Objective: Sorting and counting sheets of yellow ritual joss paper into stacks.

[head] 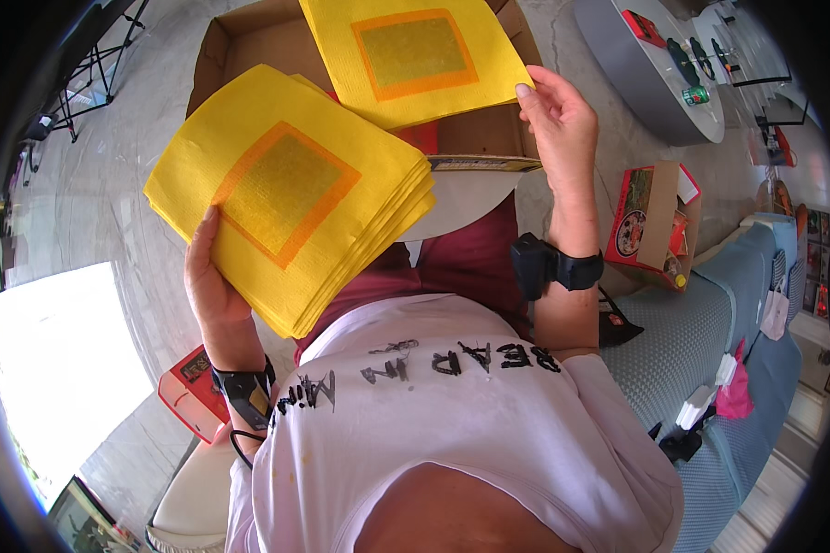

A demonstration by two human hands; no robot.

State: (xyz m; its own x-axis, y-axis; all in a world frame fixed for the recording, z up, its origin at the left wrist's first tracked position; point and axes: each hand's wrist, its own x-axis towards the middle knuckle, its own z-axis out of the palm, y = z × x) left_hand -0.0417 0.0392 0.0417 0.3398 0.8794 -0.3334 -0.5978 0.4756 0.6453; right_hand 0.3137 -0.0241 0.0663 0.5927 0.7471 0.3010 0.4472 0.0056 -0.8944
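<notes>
My left hand holds a thick stack of yellow joss paper, gripped at its lower left edge. Each top sheet bears an orange-bordered square with a dull gold centre. Up and to the right, my right hand pinches the lower right corner of another batch of yellow sheets between thumb and fingers. That batch lies above the first stack, partly cut off by the picture's top edge. Behind both sits an open cardboard box; red material shows inside it, mostly hidden.
The box rests on a round pale surface. A red carton with items stands on the floor at right, beside a blue padded sofa. Another red box is at lower left, near a cream seat. A grey-sided table stands upper right.
</notes>
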